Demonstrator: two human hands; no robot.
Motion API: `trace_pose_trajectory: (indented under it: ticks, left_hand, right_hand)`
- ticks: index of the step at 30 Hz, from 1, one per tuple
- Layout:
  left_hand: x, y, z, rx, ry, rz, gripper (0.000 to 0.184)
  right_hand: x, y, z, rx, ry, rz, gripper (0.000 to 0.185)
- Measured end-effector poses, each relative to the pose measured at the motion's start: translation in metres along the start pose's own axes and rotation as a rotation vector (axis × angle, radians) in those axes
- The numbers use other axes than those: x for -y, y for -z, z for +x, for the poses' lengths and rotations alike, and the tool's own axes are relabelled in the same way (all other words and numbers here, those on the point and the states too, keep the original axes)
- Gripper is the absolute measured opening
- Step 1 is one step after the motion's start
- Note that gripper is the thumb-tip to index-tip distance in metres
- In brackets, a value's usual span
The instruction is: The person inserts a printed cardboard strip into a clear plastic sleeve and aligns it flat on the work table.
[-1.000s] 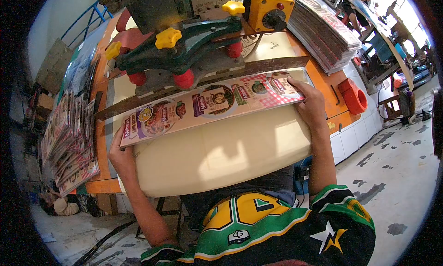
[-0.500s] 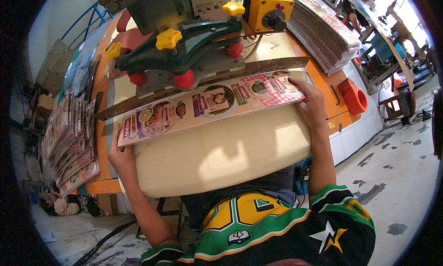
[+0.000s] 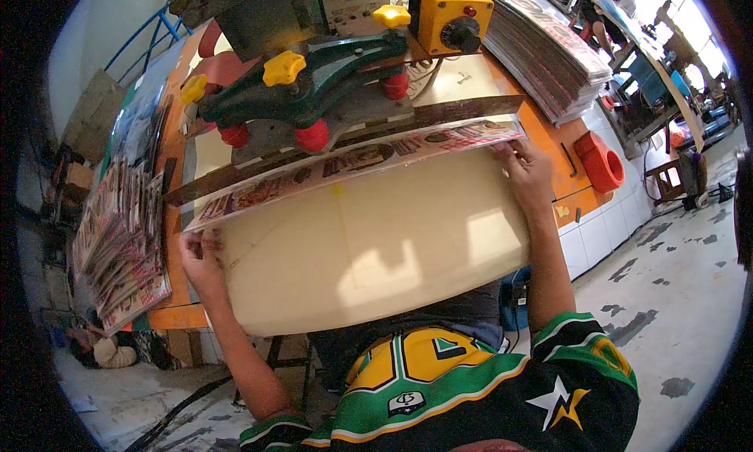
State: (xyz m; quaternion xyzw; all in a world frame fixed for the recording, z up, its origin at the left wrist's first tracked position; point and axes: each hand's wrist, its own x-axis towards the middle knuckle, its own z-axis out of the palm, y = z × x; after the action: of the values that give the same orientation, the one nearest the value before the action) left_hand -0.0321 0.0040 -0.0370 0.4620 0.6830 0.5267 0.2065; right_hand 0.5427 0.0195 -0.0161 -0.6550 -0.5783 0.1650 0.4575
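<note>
A long printed sheet with food pictures [image 3: 345,166] lies along the dark metal bar of the machine, its front edge tilted up. My left hand [image 3: 201,256] pinches its left end, fingers closed at the corner. At the right end my right hand [image 3: 524,165] grips the other corner between thumb and fingers. Below the sheet spreads a cream padded board [image 3: 376,248]. Just behind the bar stands the dark green machine frame [image 3: 321,83] with yellow knobs and red feet.
Stacked printed sheets [image 3: 549,56] stand at the back right, and a fanned pile [image 3: 125,232] lies at the left. A yellow control box [image 3: 452,22] sits behind the machine. A red holder [image 3: 598,162] is at the table's right edge. Another person [image 3: 602,16] is far right.
The sheet has moved back toward the metal bar and tilted, so its printed face looks narrower. Both hands have shifted their hold to its near edge.
</note>
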Motion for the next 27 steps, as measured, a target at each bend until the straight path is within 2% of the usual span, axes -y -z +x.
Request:
trace_pose_trajectory:
  ticks: [2, 3, 5, 6, 7, 9, 10, 12, 15, 20, 22, 26, 27]
  left_hand:
    - [-0.01, -0.003, -0.005, 0.075, -0.01, 0.055, 0.036]
    - [-0.01, -0.004, -0.007, 0.146, -0.032, 0.148, 0.036]
    - [-0.011, -0.005, -0.009, 0.217, -0.054, 0.242, 0.037]
    - [-0.017, -0.009, -0.012, 0.243, -0.214, 0.353, 0.04]
    - [-0.023, -0.013, -0.015, 0.267, -0.374, 0.464, 0.043]
    - [-0.035, -0.021, -0.021, 0.326, -0.382, 0.553, 0.045]
    - [-0.038, -0.023, -0.022, 0.385, -0.39, 0.641, 0.046]
    - [-0.031, -0.025, -0.022, 0.389, -0.417, 0.621, 0.047]
    - [-0.029, -0.025, -0.023, 0.408, -0.422, 0.615, 0.049]
    - [-0.023, -0.024, -0.02, 0.444, -0.461, 0.632, 0.051]
    - [-0.031, -0.022, -0.019, 0.532, -0.349, 0.689, 0.064]
    - [-0.027, -0.022, -0.021, 0.531, -0.341, 0.724, 0.065]
    - [-0.023, -0.023, -0.022, 0.462, -0.419, 0.765, 0.06]
  right_hand:
    - [0.0, -0.003, 0.0, 0.093, 0.191, -0.018, 0.031]
    - [0.004, -0.004, -0.001, 0.093, 0.191, -0.018, 0.031]
    - [0.015, -0.005, -0.003, 0.3, 0.24, -0.221, 0.03]
    - [0.015, -0.008, -0.004, 0.314, 0.314, -0.397, 0.036]
    - [0.016, -0.009, -0.006, 0.314, 0.315, -0.397, 0.036]
    - [0.022, -0.01, -0.009, 0.482, 0.229, -0.495, 0.047]
    - [0.024, -0.01, -0.009, 0.483, 0.228, -0.495, 0.047]
    - [0.026, -0.01, -0.008, 0.493, 0.322, -0.518, 0.058]
    - [0.023, -0.012, -0.01, 0.437, 0.38, -0.51, 0.063]
    - [0.021, -0.012, -0.009, 0.487, 0.323, -0.525, 0.066]
    - [0.02, -0.013, -0.009, 0.481, 0.33, -0.532, 0.068]
    - [0.021, -0.012, -0.01, 0.502, 0.302, -0.566, 0.072]
    - [0.022, -0.012, -0.01, 0.517, 0.285, -0.587, 0.075]
